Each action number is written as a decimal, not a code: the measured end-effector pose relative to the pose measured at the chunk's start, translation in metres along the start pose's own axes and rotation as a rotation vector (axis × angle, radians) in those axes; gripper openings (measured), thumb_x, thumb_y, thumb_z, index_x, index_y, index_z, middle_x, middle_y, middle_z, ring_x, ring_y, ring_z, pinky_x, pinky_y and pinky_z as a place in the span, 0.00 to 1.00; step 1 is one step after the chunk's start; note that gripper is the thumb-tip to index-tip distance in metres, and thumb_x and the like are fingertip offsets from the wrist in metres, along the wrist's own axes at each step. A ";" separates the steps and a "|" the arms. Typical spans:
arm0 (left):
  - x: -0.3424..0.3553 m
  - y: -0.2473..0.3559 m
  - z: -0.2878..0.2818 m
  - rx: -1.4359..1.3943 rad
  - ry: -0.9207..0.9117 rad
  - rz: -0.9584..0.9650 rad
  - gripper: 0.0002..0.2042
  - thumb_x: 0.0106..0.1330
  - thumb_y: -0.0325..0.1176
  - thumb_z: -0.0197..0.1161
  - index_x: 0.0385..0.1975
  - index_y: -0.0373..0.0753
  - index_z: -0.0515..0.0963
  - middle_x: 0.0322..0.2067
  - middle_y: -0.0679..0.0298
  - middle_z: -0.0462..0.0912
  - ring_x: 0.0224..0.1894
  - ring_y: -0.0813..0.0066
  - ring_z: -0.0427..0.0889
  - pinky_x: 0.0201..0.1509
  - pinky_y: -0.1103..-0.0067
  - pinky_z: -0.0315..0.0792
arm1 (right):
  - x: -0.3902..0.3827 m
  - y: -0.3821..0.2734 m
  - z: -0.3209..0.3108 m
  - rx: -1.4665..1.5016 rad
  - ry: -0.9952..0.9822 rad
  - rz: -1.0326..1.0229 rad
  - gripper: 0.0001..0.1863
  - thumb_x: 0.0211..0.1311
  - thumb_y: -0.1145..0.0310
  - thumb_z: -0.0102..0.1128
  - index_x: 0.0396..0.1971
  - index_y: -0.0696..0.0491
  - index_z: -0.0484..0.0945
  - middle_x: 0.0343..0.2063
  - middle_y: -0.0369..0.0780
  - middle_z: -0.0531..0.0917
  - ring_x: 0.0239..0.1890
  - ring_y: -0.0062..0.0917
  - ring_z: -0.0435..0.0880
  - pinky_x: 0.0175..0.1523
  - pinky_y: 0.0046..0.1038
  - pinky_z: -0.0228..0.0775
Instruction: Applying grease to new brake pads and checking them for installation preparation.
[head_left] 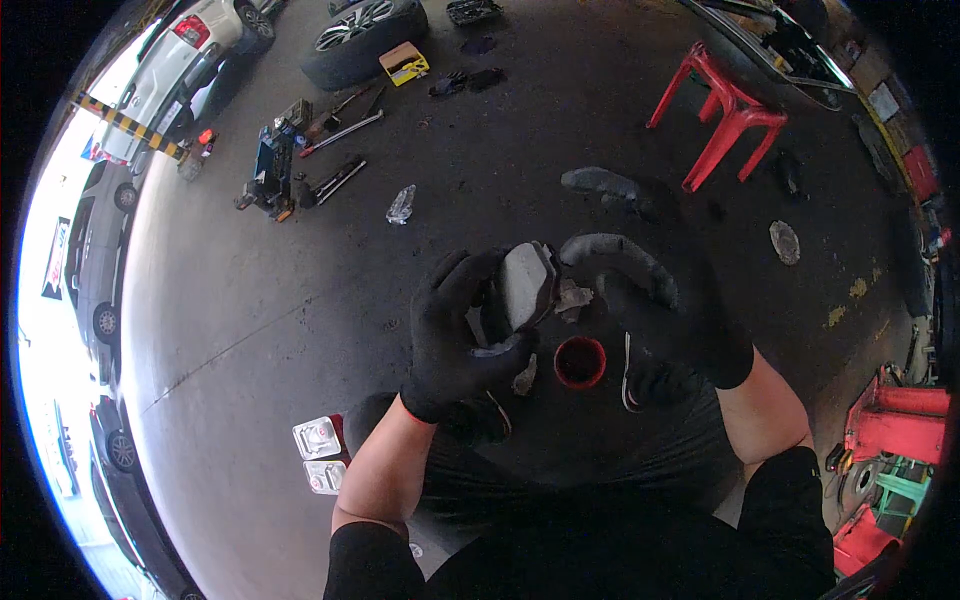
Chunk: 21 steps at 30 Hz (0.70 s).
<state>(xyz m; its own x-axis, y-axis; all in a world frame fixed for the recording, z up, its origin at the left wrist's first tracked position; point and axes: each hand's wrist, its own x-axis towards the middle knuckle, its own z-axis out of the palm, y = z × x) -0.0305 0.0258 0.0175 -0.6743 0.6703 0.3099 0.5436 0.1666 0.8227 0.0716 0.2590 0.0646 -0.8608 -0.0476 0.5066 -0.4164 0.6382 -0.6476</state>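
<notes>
My left hand (447,330), in a dark work glove, is closed around a brake pad (527,285). The pad's flat grey face is turned up, and dark edges show along its right side. Just right of it my right hand (680,300), gloved too, has its fingers spread and nothing visible between them. Its finger fronts look greyish. Below the hands, on the floor between my shoes, stands a round red-rimmed pot (580,362) with a dark inside. A crumpled pale scrap (572,300) shows between the hands, partly covered.
A red plastic stool (725,110) stands far right. Hand tools (342,133), a blue-black jack-like tool (270,165), a wheel (365,40) and a yellow box (404,64) lie far left. Clear plastic packs (318,438) rest near my left arm. Red equipment (895,420) sits at right.
</notes>
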 end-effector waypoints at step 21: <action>-0.002 -0.008 0.012 0.237 0.127 0.062 0.31 0.43 0.40 0.77 0.51 0.36 0.81 0.39 0.53 0.83 0.41 0.53 0.82 0.49 0.65 0.75 | -0.004 0.001 0.004 -0.328 0.011 -0.139 0.22 0.50 0.78 0.61 0.49 0.54 0.82 0.67 0.50 0.72 0.71 0.50 0.65 0.72 0.49 0.57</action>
<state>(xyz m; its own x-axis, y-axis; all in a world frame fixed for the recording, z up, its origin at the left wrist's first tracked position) -0.0276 0.0322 0.0046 -0.6856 0.5907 0.4256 0.6772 0.3029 0.6706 0.0735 0.2565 0.0596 -0.7983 -0.1443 0.5848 -0.4121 0.8389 -0.3555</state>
